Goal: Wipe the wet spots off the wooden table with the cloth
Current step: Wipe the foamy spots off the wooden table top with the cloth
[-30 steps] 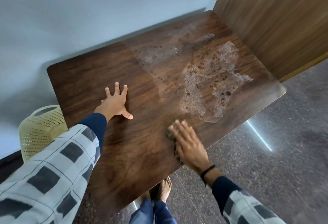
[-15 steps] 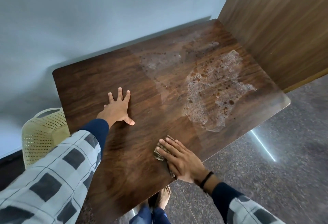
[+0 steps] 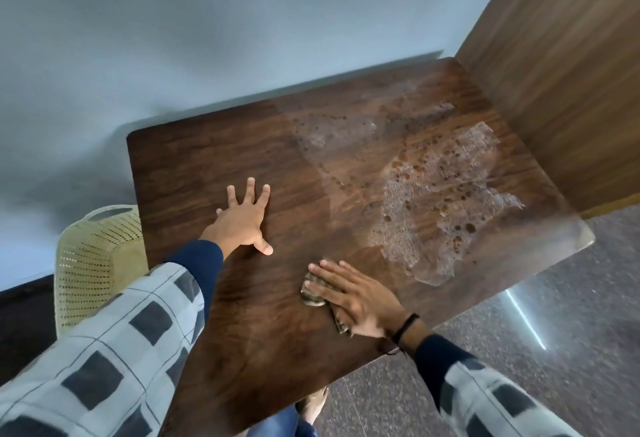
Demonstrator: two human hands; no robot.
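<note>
The dark wooden table [image 3: 207,166] fills the middle of the head view. A large wet patch [image 3: 440,201] with bubbles and droplets covers its right half, and a smaller wet smear [image 3: 332,135] lies farther back. My right hand [image 3: 349,294] presses flat on a small crumpled cloth [image 3: 313,294] near the table's front edge, left of the big patch. Only the cloth's edges show under the palm and fingers. Resting flat on dry wood at the table's left-centre, my left hand [image 3: 246,218] has its fingers spread and holds nothing.
A cream perforated plastic basket [image 3: 97,263] stands on the floor by the table's left edge. A pale wall runs behind the table and a wooden panel [image 3: 561,65] rises along its right side. Speckled grey floor [image 3: 571,332] lies to the right; my bare foot [image 3: 315,402] shows below.
My right hand has slid the cloth leftward along the front edge, away from the big wet patch. The left hand has stayed planted. The view has shifted so the table sits lower.
</note>
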